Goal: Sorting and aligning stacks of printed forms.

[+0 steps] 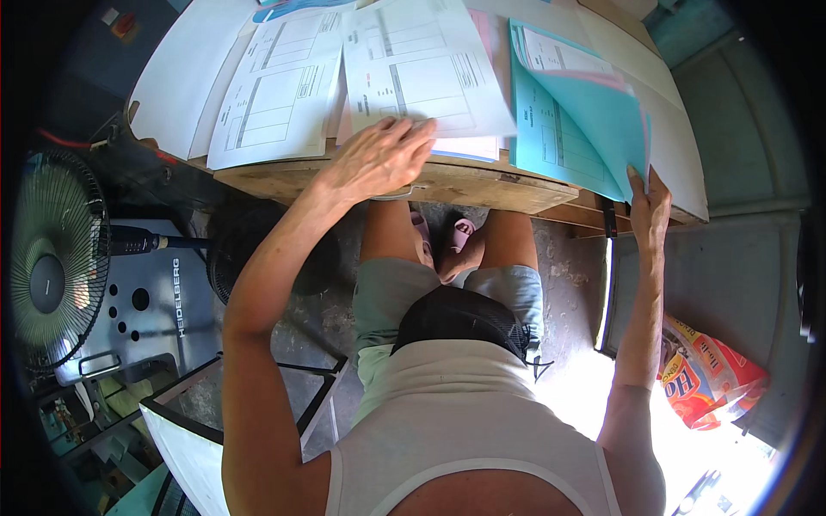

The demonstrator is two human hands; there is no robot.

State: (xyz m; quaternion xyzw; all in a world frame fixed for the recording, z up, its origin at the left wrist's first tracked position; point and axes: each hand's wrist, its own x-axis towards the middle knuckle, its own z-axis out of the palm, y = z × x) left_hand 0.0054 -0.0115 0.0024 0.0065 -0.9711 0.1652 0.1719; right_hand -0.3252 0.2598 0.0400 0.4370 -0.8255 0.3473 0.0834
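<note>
My left hand rests its fingers on the lower edge of a white printed form sheet, whose right corner is lifted and slightly blurred. Pink and white sheets show beneath it. At the right, my right hand pinches the lifted lower corner of a teal sheet between thumb and fingers. Under that curled sheet lie more teal printed forms, with white and pink sheets at the top of the stack. Another stack of white printed forms lies to the left on the wooden table.
The wooden table's front edge runs above my knees. A standing fan is at the left, near a grey metal machine panel. A white frame stands at lower left. A red plastic bag is at the right by a grey cabinet.
</note>
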